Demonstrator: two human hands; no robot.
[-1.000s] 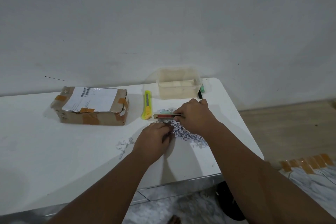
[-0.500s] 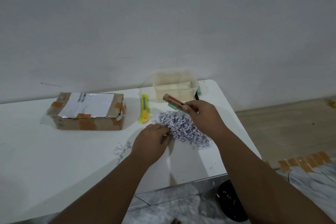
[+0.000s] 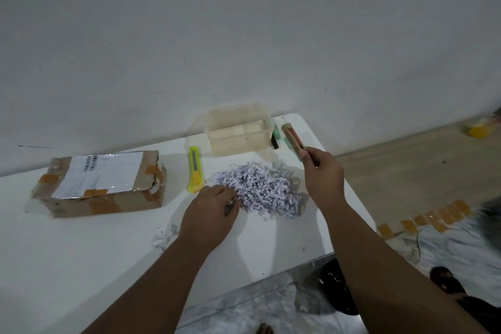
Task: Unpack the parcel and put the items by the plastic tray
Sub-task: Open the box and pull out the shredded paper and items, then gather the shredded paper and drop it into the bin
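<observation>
Left hand [image 3: 214,209] sits nearest, knuckles up, fingers curled into the near-left edge of the shredded paper [image 3: 260,190], pinching a bit of it as far as I can tell. Right hand [image 3: 324,173] is further out over the table [image 3: 81,252], thumb and fingers clamped on the near end of a slim flat pack [image 3: 292,138]. The pack's long axis runs away from the fingers, up and left. Its far end is just right of the clear plastic tray [image 3: 240,130], near a green item [image 3: 276,131] and a dark one [image 3: 275,142] lying there. Right hand's clearly the one to set it down, I'd say.
</observation>
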